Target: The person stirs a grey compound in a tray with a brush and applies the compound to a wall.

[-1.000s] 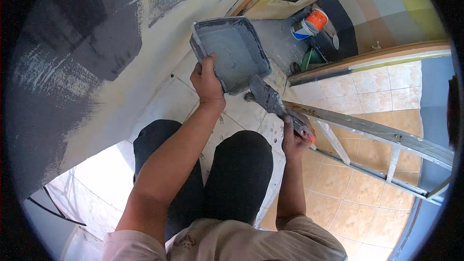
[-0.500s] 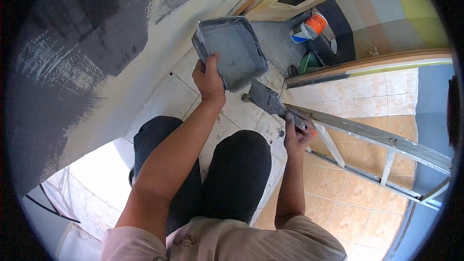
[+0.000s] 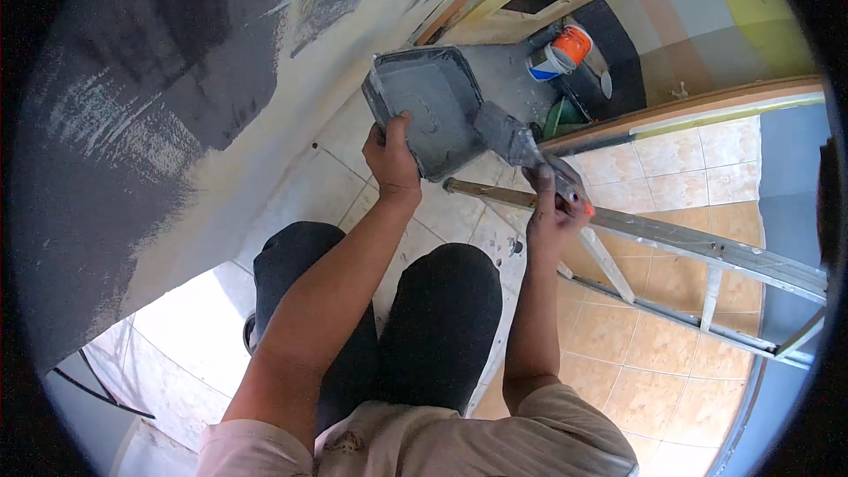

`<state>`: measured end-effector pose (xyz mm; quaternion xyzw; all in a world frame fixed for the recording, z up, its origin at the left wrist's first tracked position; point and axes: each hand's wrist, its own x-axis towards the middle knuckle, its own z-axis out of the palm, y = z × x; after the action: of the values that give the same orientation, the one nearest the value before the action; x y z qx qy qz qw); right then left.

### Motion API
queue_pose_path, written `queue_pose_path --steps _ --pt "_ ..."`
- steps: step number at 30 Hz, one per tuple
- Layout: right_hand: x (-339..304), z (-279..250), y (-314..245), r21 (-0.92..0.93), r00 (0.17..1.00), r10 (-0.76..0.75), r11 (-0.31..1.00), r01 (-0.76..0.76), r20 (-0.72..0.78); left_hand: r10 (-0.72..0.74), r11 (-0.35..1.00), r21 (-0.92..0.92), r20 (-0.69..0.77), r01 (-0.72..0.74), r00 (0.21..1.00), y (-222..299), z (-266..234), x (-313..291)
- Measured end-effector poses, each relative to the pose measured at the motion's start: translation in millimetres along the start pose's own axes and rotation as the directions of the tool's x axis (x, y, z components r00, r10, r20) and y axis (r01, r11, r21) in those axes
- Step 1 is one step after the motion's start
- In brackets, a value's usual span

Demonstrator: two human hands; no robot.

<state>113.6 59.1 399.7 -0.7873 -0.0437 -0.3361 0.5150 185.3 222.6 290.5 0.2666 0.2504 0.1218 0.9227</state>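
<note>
My left hand (image 3: 392, 157) grips the near edge of a square grey paint tray (image 3: 377, 97), thumb over the rim. Grey paint (image 3: 431, 110) lies in the tray, which is held up off the tiled floor. My right hand (image 3: 558, 203) is closed round the handle of a wide paintbrush (image 3: 514, 141). Its paint-coated bristles are at the tray's right rim; I cannot tell whether they touch it. To my left stands a wall (image 3: 168, 79) with dark grey paint over part of a paler surface.
A metal ladder (image 3: 707, 252) lies slanting across the right side, beside and under my right hand. Beyond the tray are an orange bucket (image 3: 572, 42) and a white-and-blue bucket (image 3: 546, 64). Black cables (image 3: 97, 389) hang at the lower left. My knees are below the tray.
The paintbrush has moved up and away from me, to the tray's right rim. The tray has shifted slightly right and nearer in the picture. Both hands keep their grip.
</note>
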Motion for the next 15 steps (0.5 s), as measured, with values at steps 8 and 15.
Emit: queue_pose_path --steps 8,15 --pt "-13 -31 17 -0.348 0.808 -0.222 0.816 0.460 0.546 0.000 0.992 -0.128 -0.042 -0.005 0.999 3 -3 9" --pt "-32 -46 -3 -0.252 0.836 -0.126 0.920 0.300 0.535 -0.040 0.998 -0.041 -0.083 0.037 0.996 -1 -1 6"
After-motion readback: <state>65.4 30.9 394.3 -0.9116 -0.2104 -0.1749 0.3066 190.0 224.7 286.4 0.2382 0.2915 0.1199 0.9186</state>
